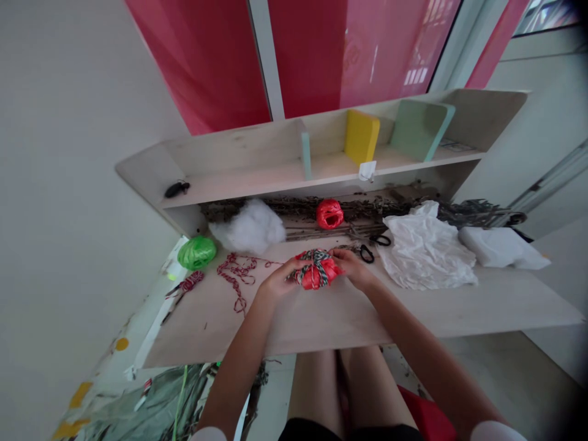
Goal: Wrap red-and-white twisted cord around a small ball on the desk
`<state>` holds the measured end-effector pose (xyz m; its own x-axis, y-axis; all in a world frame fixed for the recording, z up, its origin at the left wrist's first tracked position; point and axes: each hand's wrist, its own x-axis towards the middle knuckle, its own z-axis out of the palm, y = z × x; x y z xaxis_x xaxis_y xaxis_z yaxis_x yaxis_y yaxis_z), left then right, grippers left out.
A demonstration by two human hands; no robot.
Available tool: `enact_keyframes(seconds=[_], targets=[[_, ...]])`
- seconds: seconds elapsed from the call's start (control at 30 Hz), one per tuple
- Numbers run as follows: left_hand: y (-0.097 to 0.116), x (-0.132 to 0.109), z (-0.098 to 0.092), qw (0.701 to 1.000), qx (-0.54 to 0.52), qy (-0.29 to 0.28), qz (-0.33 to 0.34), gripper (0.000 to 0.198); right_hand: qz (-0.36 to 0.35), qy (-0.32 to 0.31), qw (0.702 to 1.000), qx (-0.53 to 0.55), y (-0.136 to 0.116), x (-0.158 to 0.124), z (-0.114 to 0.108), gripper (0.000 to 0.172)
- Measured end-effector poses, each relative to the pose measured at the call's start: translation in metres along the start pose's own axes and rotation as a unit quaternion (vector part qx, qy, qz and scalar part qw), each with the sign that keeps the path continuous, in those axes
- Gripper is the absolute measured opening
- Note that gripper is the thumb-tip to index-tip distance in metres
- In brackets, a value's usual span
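While the left hand (pixel 281 280) grips the left side of the red bundle (pixel 318 271), over the middle of the table (pixel 321 318), the right hand (pixel 353 267) has its fingers closed on the right edge. A steady left grip and even right-hand tension should keep the wrapped strands snug. Counted left to right: one wound cord (pixel 192 281), one green string ball (pixel 196 253), one loose cord (pixel 237 286), one heap of stuffing (pixel 257 226), one red bundle, one red string ball (pixel 329 214), apparently one pair of scissors (pixel 381 240), one white plastic bag (pixel 422 251).
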<state>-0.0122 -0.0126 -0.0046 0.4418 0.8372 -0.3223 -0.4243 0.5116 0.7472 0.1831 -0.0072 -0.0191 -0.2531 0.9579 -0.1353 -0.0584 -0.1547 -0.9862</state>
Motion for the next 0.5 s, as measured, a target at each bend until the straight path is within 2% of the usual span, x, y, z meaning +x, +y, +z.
enact_keyframes(seconds=[0.13, 0.27, 0.37, 0.5], targets=[[0.006, -0.004, 0.011, 0.985, 0.156, -0.077, -0.013, 0.036, 0.01, 0.0, 1.0, 0.007, 0.001, -0.002, -0.003, 0.044], [0.014, -0.011, 0.02, 0.967, 0.238, -0.089, 0.013, 0.041, 0.024, -0.014, 1.0, 0.012, 0.001, -0.002, -0.004, 0.045], [0.016, -0.014, 0.021, 0.962, 0.262, -0.078, 0.025, 0.045, 0.047, -0.017, 0.998, 0.04, -0.001, -0.001, -0.006, 0.044], [0.017, -0.015, 0.021, 0.971, 0.23, -0.067, 0.026, 0.049, 0.086, 0.006, 0.993, 0.077, -0.005, 0.0, -0.012, 0.032]])
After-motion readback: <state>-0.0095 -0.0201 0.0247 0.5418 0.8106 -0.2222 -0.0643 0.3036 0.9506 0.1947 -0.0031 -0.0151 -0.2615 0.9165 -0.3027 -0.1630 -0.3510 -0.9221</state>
